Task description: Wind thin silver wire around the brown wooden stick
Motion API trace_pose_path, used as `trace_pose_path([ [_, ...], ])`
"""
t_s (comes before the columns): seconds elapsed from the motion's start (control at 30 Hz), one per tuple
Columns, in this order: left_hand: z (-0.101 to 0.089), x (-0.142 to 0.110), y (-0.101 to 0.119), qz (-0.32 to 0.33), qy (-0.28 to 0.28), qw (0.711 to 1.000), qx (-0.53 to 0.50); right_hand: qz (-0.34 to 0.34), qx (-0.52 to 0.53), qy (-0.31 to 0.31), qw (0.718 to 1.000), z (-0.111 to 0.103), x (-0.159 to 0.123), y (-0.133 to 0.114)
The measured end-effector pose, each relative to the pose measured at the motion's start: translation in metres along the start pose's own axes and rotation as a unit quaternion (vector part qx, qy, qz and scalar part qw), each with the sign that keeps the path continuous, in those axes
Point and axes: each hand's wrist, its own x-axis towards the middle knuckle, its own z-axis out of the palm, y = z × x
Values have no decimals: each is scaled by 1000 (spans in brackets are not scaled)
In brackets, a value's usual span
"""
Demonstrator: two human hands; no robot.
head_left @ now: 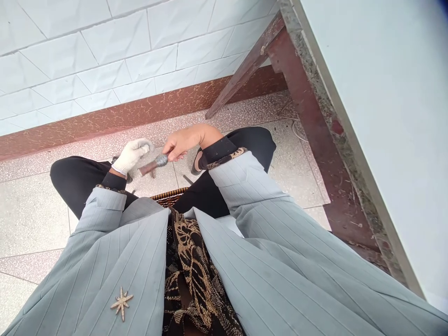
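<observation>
My left hand point(135, 154) wears a white glove and is closed, its fingers curled in; whatever lies in them I cannot make out. Bare and closed, my right hand point(182, 143) grips a short brown tool with a grey wrapped band point(150, 166). The tool's blunt brown end points down and left, below the gloved hand and apart from it. Its other end is hidden in my right hand, so its exact kind does not show. Both hands are over the floor between my bent knees.
A woven brown basket edge point(170, 197) shows between my legs. A dark stick-like piece point(188, 179) lies on the speckled tile floor point(31, 210). To the right stands a white-topped table point(385, 116) with reddish-brown legs; a white tiled wall point(119, 42) rises ahead.
</observation>
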Motion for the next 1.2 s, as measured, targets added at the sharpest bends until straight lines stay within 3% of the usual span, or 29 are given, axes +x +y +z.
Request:
trace_pose_path([
  [0.07,1,1,-1,-8,6,1000,-26,-67,70,127,987,-2,-10,0],
  [0.13,2,1,0,-14,-5,999,-49,-103,140,289,941,-3,-16,0],
  [0.2,2,2,3,-14,-18,998,-50,-108,196,399,890,-4,-16,2],
  [0.27,2,2,6,-7,-21,1000,-20,-91,221,451,860,-6,-11,5],
  [0.37,2,0,12,0,-30,999,43,-42,211,477,852,-10,1,13],
  [0.5,1,-3,20,11,-64,992,109,67,124,461,876,-15,13,20],
  [0.6,2,-5,24,2,-76,988,132,155,-12,448,880,-14,17,20],
  [0.77,6,-5,20,-12,-103,984,143,202,-194,399,873,-7,25,17],
  [0.87,7,-4,16,-12,-88,984,156,234,-244,316,886,-2,30,14],
  [0.97,5,-4,14,-11,-65,979,191,270,-233,153,922,2,30,10],
  [1.03,2,-3,13,-4,-63,979,194,242,-177,42,953,3,24,8],
  [1.1,0,-3,10,5,-54,986,155,136,-93,-32,986,1,14,7],
  [1.17,-2,-2,6,11,-37,996,75,-11,8,-29,999,-2,0,8],
  [1.2,-2,-1,5,11,-37,999,35,-69,52,35,996,-4,-7,9],
])
